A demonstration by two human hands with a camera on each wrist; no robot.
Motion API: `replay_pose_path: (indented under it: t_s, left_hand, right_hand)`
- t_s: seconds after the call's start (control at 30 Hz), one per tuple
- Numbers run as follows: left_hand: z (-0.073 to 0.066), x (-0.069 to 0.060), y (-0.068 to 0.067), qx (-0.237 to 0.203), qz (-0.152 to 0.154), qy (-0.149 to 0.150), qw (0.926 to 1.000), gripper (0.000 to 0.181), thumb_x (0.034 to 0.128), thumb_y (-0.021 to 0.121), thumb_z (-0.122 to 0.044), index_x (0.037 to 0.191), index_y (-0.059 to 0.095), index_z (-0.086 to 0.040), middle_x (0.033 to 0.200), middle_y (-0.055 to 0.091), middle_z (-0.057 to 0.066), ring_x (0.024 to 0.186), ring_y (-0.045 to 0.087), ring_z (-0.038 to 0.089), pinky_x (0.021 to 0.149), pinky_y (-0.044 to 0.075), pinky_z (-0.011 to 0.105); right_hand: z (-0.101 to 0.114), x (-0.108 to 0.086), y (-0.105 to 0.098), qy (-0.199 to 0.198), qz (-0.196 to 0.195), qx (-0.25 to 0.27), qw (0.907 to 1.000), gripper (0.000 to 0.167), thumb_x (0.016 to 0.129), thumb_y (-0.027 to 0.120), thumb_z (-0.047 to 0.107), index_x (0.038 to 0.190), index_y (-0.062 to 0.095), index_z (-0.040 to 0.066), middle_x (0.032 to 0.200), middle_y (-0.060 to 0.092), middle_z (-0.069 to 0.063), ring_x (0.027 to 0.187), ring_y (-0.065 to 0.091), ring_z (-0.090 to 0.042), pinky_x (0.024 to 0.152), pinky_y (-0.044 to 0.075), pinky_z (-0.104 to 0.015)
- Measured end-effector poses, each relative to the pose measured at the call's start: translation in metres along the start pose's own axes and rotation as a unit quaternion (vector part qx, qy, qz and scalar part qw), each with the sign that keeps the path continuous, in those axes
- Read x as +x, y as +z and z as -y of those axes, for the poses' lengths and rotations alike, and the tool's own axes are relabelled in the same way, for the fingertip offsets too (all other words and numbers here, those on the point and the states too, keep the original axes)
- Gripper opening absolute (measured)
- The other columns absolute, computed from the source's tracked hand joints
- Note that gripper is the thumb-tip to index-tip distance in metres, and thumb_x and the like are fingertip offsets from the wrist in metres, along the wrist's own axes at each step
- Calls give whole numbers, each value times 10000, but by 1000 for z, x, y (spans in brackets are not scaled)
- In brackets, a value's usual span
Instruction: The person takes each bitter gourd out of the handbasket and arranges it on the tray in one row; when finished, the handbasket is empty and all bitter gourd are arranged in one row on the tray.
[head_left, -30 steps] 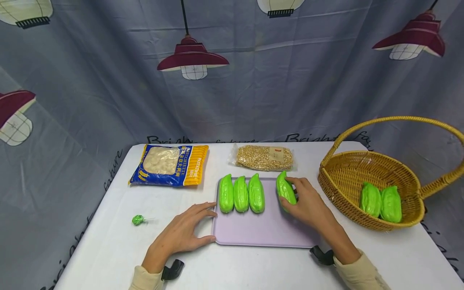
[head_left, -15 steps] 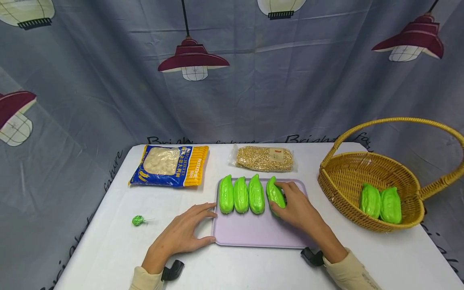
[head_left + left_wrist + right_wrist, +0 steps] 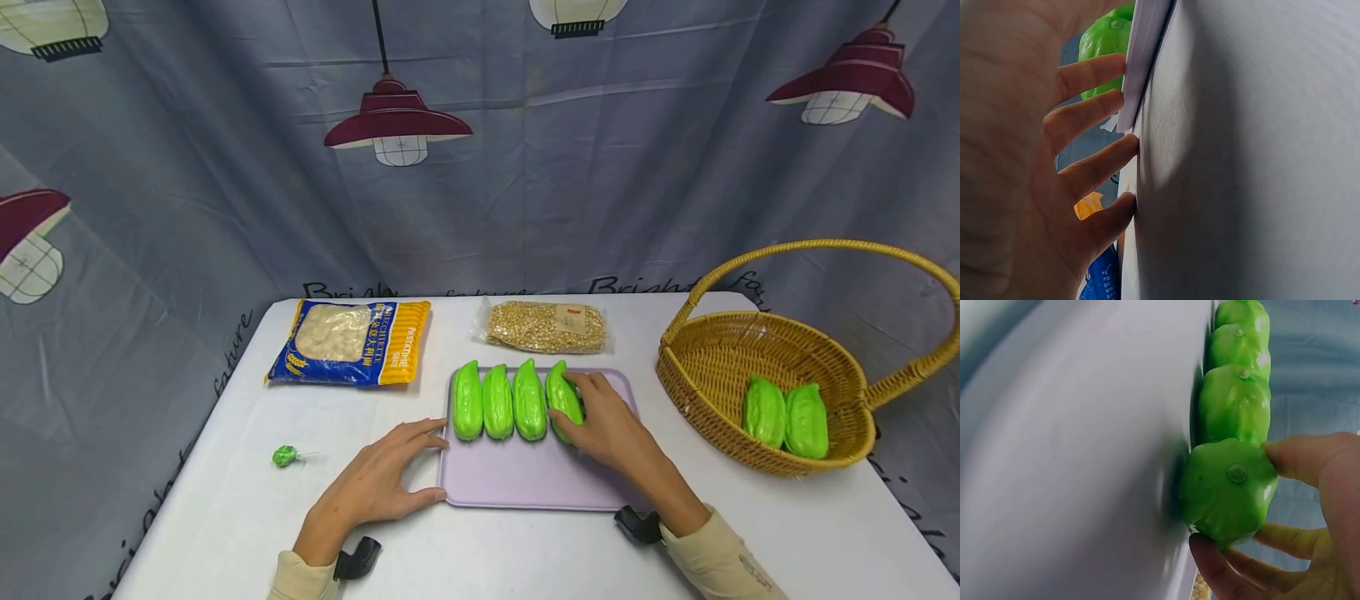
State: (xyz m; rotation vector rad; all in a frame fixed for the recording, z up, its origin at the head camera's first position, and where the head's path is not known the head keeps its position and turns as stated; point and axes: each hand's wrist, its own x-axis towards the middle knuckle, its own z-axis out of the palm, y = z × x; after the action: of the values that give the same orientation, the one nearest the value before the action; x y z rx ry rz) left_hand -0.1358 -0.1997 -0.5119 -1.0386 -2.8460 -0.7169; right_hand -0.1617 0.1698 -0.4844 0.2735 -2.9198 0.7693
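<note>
Tray, lilac, on the white surface: three gourds, green, lie side by side along its left and middle, stem tips toward the far edge. Held gourd: fourth in the row, over the tray, just beside the third, slightly tilted against it.

Right hand: grasps the held gourd between thumb and fingers. Left hand: spread, grasping nothing, fingertips at the tray's left edge.

Basket, wicker, at right: two basket gourds lie inside, close together.

Others: pasta bag, far left; grain bag, behind the tray; lollipop, near left.

Progress, as judged: three places in the row look settled, the fourth nearly so (the hand has yet to let go); the basket pair remains outside the row.

Views compared: the right wrist view gives the round knobs on the gourds' near ends, and the thumb opposite the fingers. The left wrist view gives the tray's side wall, with two fingertips against it. The basket appears in the head view alone.
</note>
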Motion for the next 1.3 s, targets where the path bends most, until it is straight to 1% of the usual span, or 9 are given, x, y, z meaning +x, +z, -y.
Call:
replay_pose_path:
  t_s: [0.17, 0.4, 0.6, 0.73, 0.9, 1.0, 1.2, 1.3]
  left_hand:
    - [0, 0, -1, -78, 86, -84, 9999, 580, 881, 848, -561, 1366, 687, -287, 1640, 507, -76, 1502, 489, 165, 1184, 509, 435]
    - [0, 0, -1, -89, 136, -106, 9998, 584, 883, 844, -564, 1373, 683, -290, 1644, 502, -73, 1507, 484, 169, 1197, 496, 437]
    - [0, 0, -1, -78, 133, -122, 9998, 585, 885, 840, -571, 1374, 683, -291, 1644, 501, -80, 1507, 484, 163, 1196, 497, 433]
    - [0, 0, -1, -61, 117, -90, 9999, 585, 885, 840, -571, 1374, 683, -290, 1644, 501, -83, 1507, 483, 162, 1196, 496, 432]
    - [0, 0, -1, -28, 108, -95, 9999, 590, 882, 842, -570, 1377, 681, -293, 1643, 502, -86, 1509, 481, 164, 1194, 499, 437]
    - [0, 0, 0, 13, 104, -96, 9999, 597, 881, 840, -576, 1382, 677, -295, 1645, 502, -83, 1511, 480, 171, 1194, 497, 441]
    - [0, 0, 0, 46, 84, -80, 9999, 603, 877, 842, -577, 1383, 676, -293, 1645, 504, -71, 1506, 486, 176, 1190, 500, 441]
    - [0, 0, 0, 21, 85, -83, 9999, 598, 879, 841, -576, 1381, 677, -295, 1644, 505, -71, 1508, 483, 175, 1183, 507, 445]
  right_hand:
    - [1, 2, 1, -3, 17, 14, 10000, 704, 967, 807, 331, 1507, 540, -32, 1411, 579, -327, 1236, 641, -488, 997, 589, -632]
    - [3, 2, 2, 87, 100, 26, 9999, 712, 994, 778, 374, 1523, 523, -30, 1445, 554, -338, 1275, 620, -510, 1027, 568, -652]
    - [3, 0, 0, 38, 58, -12, 10000, 671, 1027, 739, 377, 1524, 525, -20, 1414, 572, -332, 1240, 638, -512, 1000, 574, -661]
    - [1, -2, -2, -2, 25, -15, 10000, 654, 1033, 733, 369, 1521, 532, -17, 1386, 587, -324, 1166, 667, -465, 941, 601, -630]
    - [-4, -4, -10, -39, -7, 29, 10000, 628, 1036, 732, 341, 1514, 538, -16, 1389, 592, -309, 1059, 687, -366, 842, 628, -551]
    - [-8, -7, -17, -48, -81, 90, 9999, 612, 1032, 737, 312, 1512, 538, -12, 1407, 589, -302, 1066, 706, -369, 832, 637, -542]
    - [-17, -13, -34, -96, -412, 47, 9991, 578, 1018, 755, 274, 1479, 564, -18, 1324, 642, -277, 1051, 725, -403, 807, 647, -553]
    - [-23, -15, -44, -31, -500, 46, 9987, 585, 1017, 759, 281, 1473, 566, -30, 1308, 648, -286, 1059, 722, -429, 829, 642, -579]
